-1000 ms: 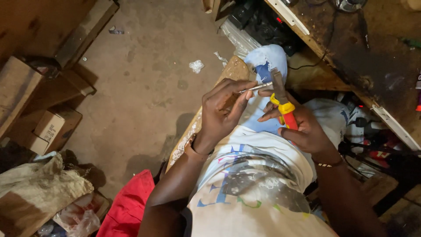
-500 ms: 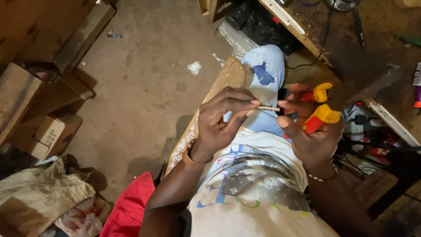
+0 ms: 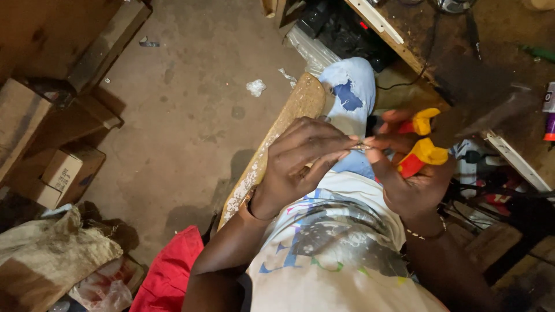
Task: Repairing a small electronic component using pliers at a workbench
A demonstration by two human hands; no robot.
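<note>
The left hand (image 3: pixel 300 159) and the right hand (image 3: pixel 404 173) meet over the person's lap, fingertips almost touching. Between them is a thin wire (image 3: pixel 361 147), small and pale, held level just above the knee. The left thumb and forefinger are pressed together on one end of it, with the other left fingers curled underneath. The right hand pinches the other end with its fingertips while its palm and lower fingers wrap the red and yellow handles of a pair of pliers (image 3: pixel 421 147); the handles stick up and out to the right, and the tool's nose is hidden behind the fingers, so whether it grips the wire cannot be told. As far as the view shows, the work on the wire looks under way rather than finished: both hands are on it, the tool is in hand and not laid down, and the piece is too small to tell whether it is bent, stripped or twisted. A worn wooden board (image 3: pixel 272 156) slants beside the left forearm, a red cloth (image 3: pixel 170 271) lies by the left elbow, cardboard boxes (image 3: pixel 63 173) sit on the concrete floor at the left, and a cluttered workbench (image 3: pixel 462 52) stands to the right.
</note>
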